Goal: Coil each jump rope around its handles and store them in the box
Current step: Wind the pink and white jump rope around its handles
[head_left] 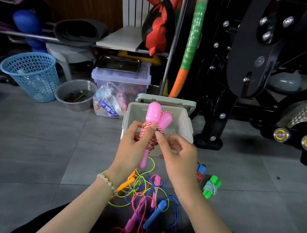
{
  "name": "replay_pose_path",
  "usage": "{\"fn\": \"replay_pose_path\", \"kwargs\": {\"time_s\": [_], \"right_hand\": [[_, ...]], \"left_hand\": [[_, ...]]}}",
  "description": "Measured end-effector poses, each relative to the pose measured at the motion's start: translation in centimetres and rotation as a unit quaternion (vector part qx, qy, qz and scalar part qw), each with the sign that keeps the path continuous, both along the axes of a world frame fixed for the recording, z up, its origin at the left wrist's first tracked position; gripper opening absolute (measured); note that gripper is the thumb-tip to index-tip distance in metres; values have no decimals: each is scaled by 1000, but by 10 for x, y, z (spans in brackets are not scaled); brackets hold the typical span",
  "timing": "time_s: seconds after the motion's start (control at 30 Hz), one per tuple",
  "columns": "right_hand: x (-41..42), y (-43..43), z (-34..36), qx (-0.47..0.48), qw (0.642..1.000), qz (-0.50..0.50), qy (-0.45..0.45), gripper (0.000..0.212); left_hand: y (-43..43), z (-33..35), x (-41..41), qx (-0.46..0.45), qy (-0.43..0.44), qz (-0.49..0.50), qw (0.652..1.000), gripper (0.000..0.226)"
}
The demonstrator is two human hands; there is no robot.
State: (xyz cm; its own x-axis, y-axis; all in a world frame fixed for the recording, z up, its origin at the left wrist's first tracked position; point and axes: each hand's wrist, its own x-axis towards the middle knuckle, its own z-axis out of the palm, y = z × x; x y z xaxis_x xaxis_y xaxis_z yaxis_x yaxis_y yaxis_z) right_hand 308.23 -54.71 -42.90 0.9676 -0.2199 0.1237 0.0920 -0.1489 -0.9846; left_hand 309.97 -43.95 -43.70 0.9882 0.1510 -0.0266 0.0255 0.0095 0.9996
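Clutching the pink jump rope (152,114) near the box (185,122), left hand (133,148) and pinching right hand (177,153) could let its coil unravel.

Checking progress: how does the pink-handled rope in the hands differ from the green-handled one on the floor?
Colour: the pink-handled jump rope has red-and-white cord; the green-handled jump rope has green-and-white cord. Pose: the pink one is held up by the left hand and right hand; the green one lies untouched on the floor. Both have cord wound round paired handles.

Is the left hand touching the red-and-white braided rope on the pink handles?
Touching. Head view: left hand grips the red-and-white braided rope, fingers curled over its coils.
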Motion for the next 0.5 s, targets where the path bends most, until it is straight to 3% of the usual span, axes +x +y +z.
{"fn": "replay_pose_path", "kwargs": {"time_s": [0.1,0.2,0.37,0.5], "right_hand": [[0,1,1,94,994,-1,58,18],[1,1,0,90,995,4,48,14],[0,3,-7,-22,997,75,10,11],[-7,10,-5,-4,993,121,-5,8]], "left_hand": [[-4,3,-3,17,-41,-16,999,20],[-5,8,-3,-32,-26,-44,998,20],[0,7,1,-64,145,-52,986,37],[2,11,4,-168,190,10,967,51]]}}
